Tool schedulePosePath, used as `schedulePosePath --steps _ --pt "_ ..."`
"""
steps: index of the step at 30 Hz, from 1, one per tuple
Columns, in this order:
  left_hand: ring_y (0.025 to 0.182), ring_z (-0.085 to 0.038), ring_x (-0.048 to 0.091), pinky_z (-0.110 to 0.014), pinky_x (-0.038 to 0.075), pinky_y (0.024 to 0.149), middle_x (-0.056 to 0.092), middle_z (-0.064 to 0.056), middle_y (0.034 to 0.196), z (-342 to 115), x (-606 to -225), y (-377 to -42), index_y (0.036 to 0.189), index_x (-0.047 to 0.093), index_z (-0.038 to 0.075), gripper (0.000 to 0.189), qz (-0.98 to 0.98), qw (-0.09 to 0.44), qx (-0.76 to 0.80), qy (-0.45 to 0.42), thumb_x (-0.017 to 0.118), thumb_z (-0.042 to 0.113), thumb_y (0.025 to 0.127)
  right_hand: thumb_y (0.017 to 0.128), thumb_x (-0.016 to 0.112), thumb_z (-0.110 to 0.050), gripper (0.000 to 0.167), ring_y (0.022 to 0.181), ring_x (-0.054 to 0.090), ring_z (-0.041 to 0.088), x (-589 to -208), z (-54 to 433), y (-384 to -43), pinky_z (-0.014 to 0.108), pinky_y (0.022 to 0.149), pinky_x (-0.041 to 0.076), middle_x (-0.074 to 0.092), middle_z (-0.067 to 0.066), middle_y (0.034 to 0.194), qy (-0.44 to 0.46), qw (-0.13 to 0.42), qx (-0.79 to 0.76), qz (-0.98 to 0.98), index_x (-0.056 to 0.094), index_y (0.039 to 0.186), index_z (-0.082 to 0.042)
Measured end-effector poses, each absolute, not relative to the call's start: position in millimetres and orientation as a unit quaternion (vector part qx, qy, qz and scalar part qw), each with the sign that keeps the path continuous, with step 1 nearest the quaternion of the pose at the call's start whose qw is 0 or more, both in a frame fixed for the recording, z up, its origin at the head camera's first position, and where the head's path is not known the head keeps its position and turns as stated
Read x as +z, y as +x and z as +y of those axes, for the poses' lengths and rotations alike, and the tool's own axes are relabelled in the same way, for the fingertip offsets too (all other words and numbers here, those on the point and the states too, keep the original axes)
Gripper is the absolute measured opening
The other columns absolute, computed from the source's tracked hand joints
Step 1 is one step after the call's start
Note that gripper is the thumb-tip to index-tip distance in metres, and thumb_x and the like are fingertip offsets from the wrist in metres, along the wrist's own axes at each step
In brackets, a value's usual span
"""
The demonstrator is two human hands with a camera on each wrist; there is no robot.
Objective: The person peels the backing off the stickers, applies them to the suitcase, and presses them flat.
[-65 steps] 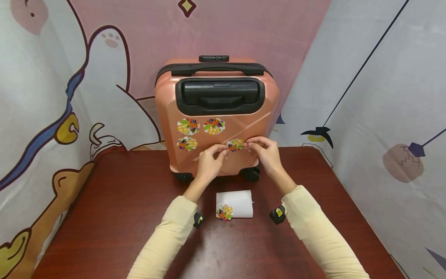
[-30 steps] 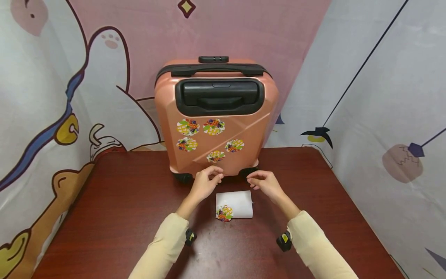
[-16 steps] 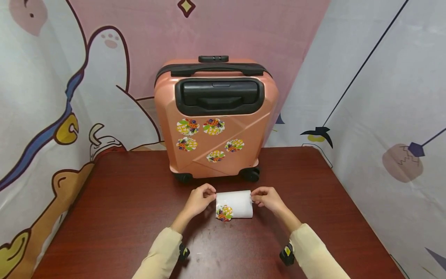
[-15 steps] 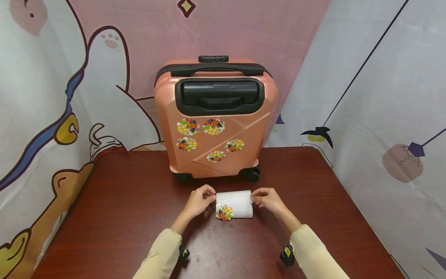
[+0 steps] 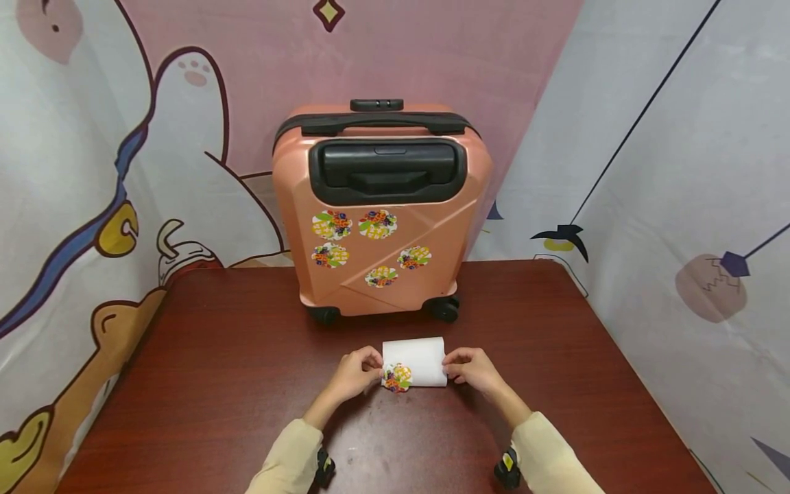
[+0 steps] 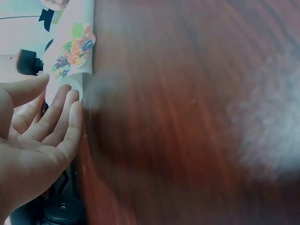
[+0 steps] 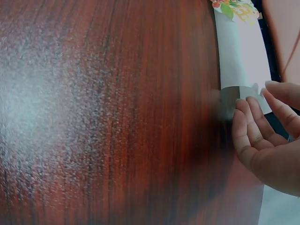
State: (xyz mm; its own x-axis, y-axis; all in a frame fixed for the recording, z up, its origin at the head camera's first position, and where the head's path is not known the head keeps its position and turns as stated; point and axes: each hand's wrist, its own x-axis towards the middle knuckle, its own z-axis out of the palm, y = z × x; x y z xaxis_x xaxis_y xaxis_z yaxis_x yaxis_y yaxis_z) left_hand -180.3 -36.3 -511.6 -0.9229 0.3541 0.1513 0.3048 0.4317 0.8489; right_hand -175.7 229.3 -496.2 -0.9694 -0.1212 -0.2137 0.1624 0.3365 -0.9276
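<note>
A curled white sticker sheet (image 5: 426, 360) lies on the table before the suitcase. At its left front corner is one round fruit sticker (image 5: 397, 377), which slightly overhangs the sheet's front edge. My left hand (image 5: 354, 374) is at the sheet's left end; in the left wrist view its fingers (image 6: 70, 124) stretch loosely to the curled edge. At the opposite end, my right hand (image 5: 475, 369) has its fingertips against the edge, thumb and index close together in the right wrist view. The salmon-pink suitcase (image 5: 426, 288) stands upright behind, with several matching stickers (image 5: 380, 276) on its front.
The brown wooden table (image 5: 216, 384) carries the suitcase and the sheet. A black handle recess (image 5: 387, 171) sits high on the suitcase, with black wheels (image 5: 446, 309) underneath. Cartoon-printed cloth (image 5: 531, 103) hangs behind and at both sides.
Both hands have come down from a sticker at the suitcase's lower right to the sheet's two ends. In the last half second they slid towards me along those ends; the sheet stayed put.
</note>
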Motion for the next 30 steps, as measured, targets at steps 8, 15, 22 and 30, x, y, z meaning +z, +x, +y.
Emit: schedulePosePath --steps 8,15,22,30 --pt "0.064 -0.014 0.058 -0.021 0.045 0.056 0.062 -0.005 0.072 -32 -516 -178 0.079 0.059 0.002 0.011 0.845 0.020 0.497 0.197 0.068 -0.004 0.075 0.077 0.066 0.005 0.015 0.063 0.058 0.019 -498 227 -174 0.041 0.063 0.051 0.061 0.007 0.072 0.012 0.121 -0.580 0.805 0.061 0.089 0.012" --pt "0.063 -0.013 0.057 -0.022 0.045 0.055 0.061 -0.006 0.072 -30 -513 -178 0.080 0.059 0.002 0.011 0.842 0.018 0.507 0.184 0.066 -0.005 0.076 0.075 0.065 0.009 0.012 0.061 0.057 0.019 -500 226 -175 0.036 0.059 0.051 0.060 0.009 0.071 0.009 0.113 -0.581 0.806 0.061 0.086 0.012" --pt "0.066 -0.015 0.058 -0.023 0.046 0.059 0.062 -0.004 0.074 -29 -514 -181 0.083 0.060 0.002 0.010 0.840 0.005 0.512 0.176 0.067 -0.003 0.077 0.075 0.063 0.010 0.013 0.059 0.054 0.017 -496 225 -176 0.033 0.058 0.051 0.058 0.009 0.069 -0.003 0.102 -0.598 0.795 0.060 0.087 0.014" --pt "0.068 -0.016 0.059 -0.023 0.047 0.056 0.062 -0.006 0.077 -28 -503 -183 0.087 0.062 0.001 0.012 0.824 0.005 0.543 0.160 0.067 -0.002 0.077 0.076 0.063 0.011 0.015 0.059 0.055 0.017 -486 225 -180 0.031 0.057 0.050 0.060 0.011 0.072 -0.010 0.087 -0.609 0.789 0.059 0.089 0.016"
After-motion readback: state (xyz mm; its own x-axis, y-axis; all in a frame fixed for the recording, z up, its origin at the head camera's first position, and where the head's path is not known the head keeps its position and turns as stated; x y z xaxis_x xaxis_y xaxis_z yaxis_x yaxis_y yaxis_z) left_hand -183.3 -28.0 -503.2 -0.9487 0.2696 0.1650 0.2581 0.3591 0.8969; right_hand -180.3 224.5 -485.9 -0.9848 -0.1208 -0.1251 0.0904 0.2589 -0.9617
